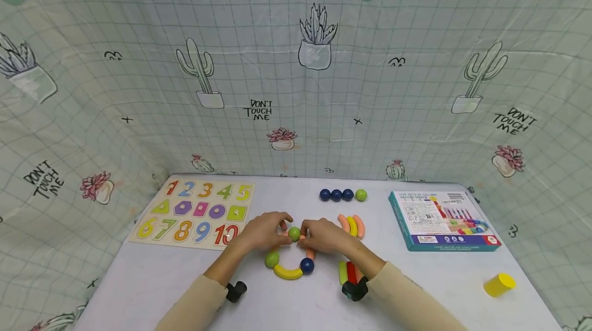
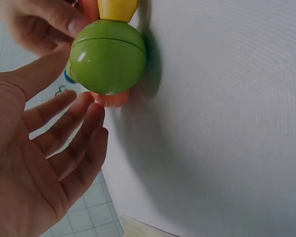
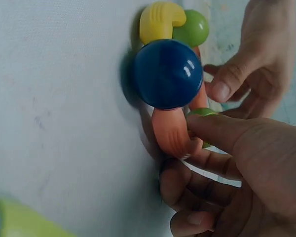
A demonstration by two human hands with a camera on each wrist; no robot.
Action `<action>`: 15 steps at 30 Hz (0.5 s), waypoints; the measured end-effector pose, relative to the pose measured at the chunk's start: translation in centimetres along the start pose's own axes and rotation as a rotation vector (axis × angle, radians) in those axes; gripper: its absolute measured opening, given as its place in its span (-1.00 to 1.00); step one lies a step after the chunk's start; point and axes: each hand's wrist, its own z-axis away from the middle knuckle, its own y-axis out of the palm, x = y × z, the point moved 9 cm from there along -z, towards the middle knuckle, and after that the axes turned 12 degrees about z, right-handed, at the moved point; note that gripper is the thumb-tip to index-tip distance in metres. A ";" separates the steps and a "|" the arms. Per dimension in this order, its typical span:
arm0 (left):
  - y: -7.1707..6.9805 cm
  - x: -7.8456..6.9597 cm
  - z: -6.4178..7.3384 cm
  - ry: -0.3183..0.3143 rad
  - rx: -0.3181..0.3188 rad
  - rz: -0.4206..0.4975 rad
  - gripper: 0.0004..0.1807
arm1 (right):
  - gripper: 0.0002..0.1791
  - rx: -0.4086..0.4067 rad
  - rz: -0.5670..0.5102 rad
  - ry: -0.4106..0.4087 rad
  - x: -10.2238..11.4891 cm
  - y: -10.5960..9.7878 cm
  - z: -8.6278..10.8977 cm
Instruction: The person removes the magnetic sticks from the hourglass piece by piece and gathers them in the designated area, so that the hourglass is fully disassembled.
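Note:
A ring of toy beads lies on the white table, with an orange curved piece (image 3: 170, 131), a navy ball (image 1: 307, 265), a yellow curved piece (image 1: 288, 272) and a green ball (image 2: 108, 57). Another green ball (image 1: 294, 234) sits at the far side, between the two hands. My right hand (image 1: 324, 235) pinches the orange piece beside that far ball, thumb overlapping the ball in the right wrist view. Around the ring's left side, my left hand (image 1: 265, 229) has its fingers loosely bent, fingertips close to a second orange curved piece (image 2: 113, 99), partly hidden behind the near green ball.
A number-and-shape puzzle board (image 1: 185, 213) lies left. Behind stands a row of navy balls (image 1: 336, 195) ending in a green ball (image 1: 361, 195). Curved pieces (image 1: 352, 225) and coloured pieces (image 1: 350, 272) lie near my right arm. Further right are a toy box (image 1: 444, 220) and yellow cylinder (image 1: 499, 284).

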 end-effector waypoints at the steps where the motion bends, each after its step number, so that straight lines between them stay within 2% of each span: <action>1: 0.2 0.0 -0.1 -0.001 0.009 -0.013 -0.50 | -0.79 -0.001 -0.001 -0.006 0.3 0.1 -0.2; 5: 0.8 0.3 -0.3 -0.002 0.034 -0.052 -0.60 | -0.82 0.000 0.013 -0.016 0.8 0.5 -0.6; 8: 0.7 0.4 -0.2 -0.003 0.025 -0.052 -0.65 | -0.83 0.003 0.022 -0.013 0.7 0.6 -0.8; 15: 0.6 0.8 -0.2 -0.024 0.019 -0.039 -0.66 | -0.96 -0.025 0.009 -0.032 0.6 0.4 -1.0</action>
